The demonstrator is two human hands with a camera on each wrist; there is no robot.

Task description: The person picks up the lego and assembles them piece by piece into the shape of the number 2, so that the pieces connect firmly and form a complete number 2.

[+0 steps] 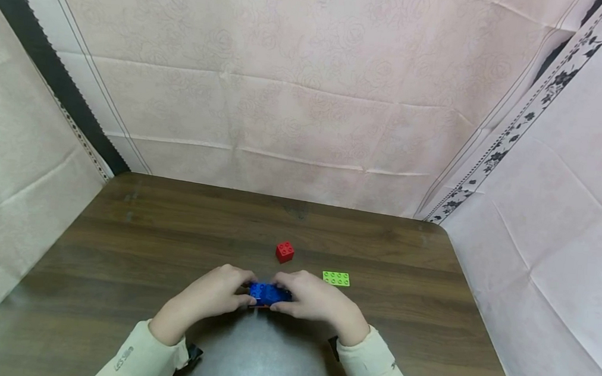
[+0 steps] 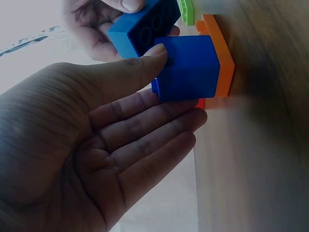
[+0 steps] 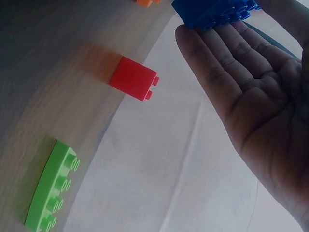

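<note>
My left hand [image 1: 215, 293] pinches a blue block [image 2: 188, 67] between thumb and fingers. That block sits on a flat orange brick [image 2: 224, 58], which lies on the table. Across from it, my right hand [image 1: 318, 300] grips a second blue brick [image 2: 145, 30], held tilted close beside the first, with its hollow underside partly showing in the left wrist view. From the right wrist, the studs of a blue brick [image 3: 217, 13] show above the fingertips. In the head view the two blue bricks overlap between my hands, and most of the orange brick is hidden.
A red brick [image 1: 284, 251] with studs up stands just beyond my hands. To its right lies a flat lime-green brick [image 1: 336, 279]. The brown wooden table [image 1: 169, 224] ends at pale cloth walls [image 1: 285, 121] at the back and on both sides.
</note>
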